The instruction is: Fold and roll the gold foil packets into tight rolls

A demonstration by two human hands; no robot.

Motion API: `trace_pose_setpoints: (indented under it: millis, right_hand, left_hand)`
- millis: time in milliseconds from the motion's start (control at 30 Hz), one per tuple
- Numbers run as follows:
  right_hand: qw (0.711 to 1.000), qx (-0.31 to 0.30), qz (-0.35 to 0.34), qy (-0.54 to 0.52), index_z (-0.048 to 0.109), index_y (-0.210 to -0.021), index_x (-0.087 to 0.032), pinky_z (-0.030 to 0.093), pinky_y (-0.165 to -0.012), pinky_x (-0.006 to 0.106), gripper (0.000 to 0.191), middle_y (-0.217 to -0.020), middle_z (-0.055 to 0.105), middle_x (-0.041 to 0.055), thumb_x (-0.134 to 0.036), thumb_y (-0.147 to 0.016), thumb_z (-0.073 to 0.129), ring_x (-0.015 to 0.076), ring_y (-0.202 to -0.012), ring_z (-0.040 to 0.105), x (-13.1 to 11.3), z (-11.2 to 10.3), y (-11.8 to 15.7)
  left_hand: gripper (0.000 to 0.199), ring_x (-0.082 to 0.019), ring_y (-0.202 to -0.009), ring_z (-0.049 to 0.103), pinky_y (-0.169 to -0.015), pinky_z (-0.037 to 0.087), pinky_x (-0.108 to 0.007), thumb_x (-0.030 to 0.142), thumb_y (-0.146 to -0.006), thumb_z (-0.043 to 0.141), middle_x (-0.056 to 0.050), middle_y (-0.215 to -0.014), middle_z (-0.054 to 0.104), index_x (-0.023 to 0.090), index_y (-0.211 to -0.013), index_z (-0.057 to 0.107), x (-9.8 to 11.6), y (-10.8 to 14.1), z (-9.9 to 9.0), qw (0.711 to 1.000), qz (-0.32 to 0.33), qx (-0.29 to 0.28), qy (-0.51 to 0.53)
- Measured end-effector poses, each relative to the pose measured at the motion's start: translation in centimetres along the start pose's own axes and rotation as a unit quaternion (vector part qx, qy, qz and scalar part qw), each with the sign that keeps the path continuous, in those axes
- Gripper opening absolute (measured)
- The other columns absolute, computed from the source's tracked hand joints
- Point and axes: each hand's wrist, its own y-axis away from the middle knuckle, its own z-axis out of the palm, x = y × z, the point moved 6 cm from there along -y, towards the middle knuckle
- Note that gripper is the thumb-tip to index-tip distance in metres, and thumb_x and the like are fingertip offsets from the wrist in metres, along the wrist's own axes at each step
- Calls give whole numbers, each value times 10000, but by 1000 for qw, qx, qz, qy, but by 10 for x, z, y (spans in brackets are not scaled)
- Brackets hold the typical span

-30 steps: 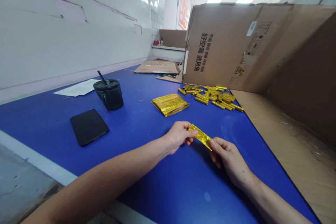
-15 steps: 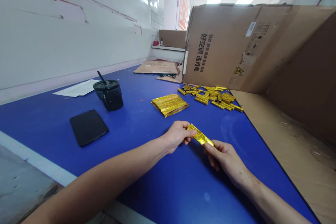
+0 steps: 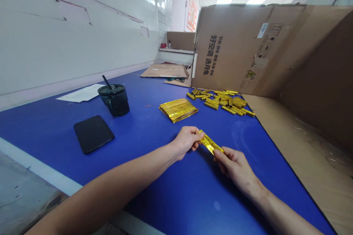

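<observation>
A narrow strip of shiny gold foil paper (image 3: 210, 144) is stretched between my two hands above the blue table. My left hand (image 3: 188, 138) pinches its upper left end between thumb and fingers. At the lower right end, my right hand (image 3: 234, 163) grips it, thumb on top. The strip slants down to the right and looks folded lengthwise. Just beyond my hands lies a flat stack of gold foil sheets (image 3: 178, 110). Farther right is a loose heap of several small gold rolls (image 3: 220, 100).
A dark lidded cup with a straw (image 3: 114, 100) stands at left, near a black phone-like slab (image 3: 93, 134) and white paper (image 3: 79, 93). A large cardboard box (image 3: 234, 47) rises behind the rolls. Flat cardboard (image 3: 164, 70) lies at the far end of the blue table (image 3: 154, 176).
Both hands keep their hold on the gold strip. The strip has tilted slightly and looks a little narrower, with a lengthwise crease showing. Everything else stays in place.
</observation>
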Motion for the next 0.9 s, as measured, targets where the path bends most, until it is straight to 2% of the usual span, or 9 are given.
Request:
trace_pose_setpoints:
  millis: [67,133,200,267,367,467,600,800,900]
  right_hand:
    - [988,76,-77,111,546,-820,-160,414,-508,244,269,-632,573,14,-384,-819,396,127,-549,519,-11,-9,6]
    - [954,119,-179,209,514,-1022,-167,440,-739,321,271,-945,607,80,-315,-820,411,182,-853,560,-27,-11,15]
    - [919,81,-262,283,475,-1124,-175,362,-897,387,322,-1150,536,99,-267,-825,403,202,-1069,469,-38,0,22]
    - [892,-1,-295,343,449,-1180,-170,275,-970,439,364,-1246,464,98,-270,-836,388,204,-1167,374,-40,15,26]
    - [869,-89,-275,401,372,-1257,-140,210,-988,496,471,-1305,376,118,-364,-843,369,222,-1211,300,-37,32,26]
    - [864,-123,-250,419,315,-1291,-117,208,-980,519,561,-1317,336,143,-441,-835,352,243,-1216,283,-34,39,24]
    - [862,-135,-227,433,275,-1305,-91,204,-978,525,625,-1318,314,163,-481,-823,349,259,-1216,272,-30,41,22]
    - [859,-138,-221,441,337,-1278,-101,214,-964,544,612,-1327,286,157,-499,-813,353,278,-1217,261,-30,42,22]
    - [856,-142,-216,447,335,-1277,-85,213,-965,540,616,-1320,295,166,-496,-818,341,276,-1216,264,-32,43,21]
  left_hand:
    - [170,-36,-347,337,-343,265,-156,259,-755,460,68,-459,401,151,-626,432,0,-4,-6,998,-2,8,-69]
    - [161,-40,-344,339,-346,262,-159,244,-740,468,69,-442,400,149,-612,443,-2,-7,-11,993,-7,10,-118]
    - [149,-47,-350,350,-354,258,-163,234,-718,489,65,-429,409,144,-600,470,-3,-9,-14,987,-3,8,-160]
    - [147,-55,-367,367,-369,263,-171,243,-708,500,59,-431,426,142,-600,501,-4,-11,-16,977,8,10,-211]
    - [164,-75,-410,410,-414,297,-190,261,-706,509,42,-456,467,141,-597,534,-3,-14,-19,957,25,24,-288]
    - [150,-106,-497,482,-486,338,-211,253,-692,532,11,-523,529,140,-596,556,0,-17,-21,929,43,44,-366]
    - [112,-157,-662,548,-586,377,-241,265,-685,551,-28,-692,597,155,-686,574,4,-18,-22,884,67,73,-456]
    - [265,-240,-789,554,-667,409,-330,351,-686,574,-79,-827,589,154,-862,550,11,-10,-20,821,87,106,-554]
    - [174,-239,-893,518,-726,403,-329,284,-747,522,-91,-914,563,148,-851,555,22,0,-8,764,163,84,-619]
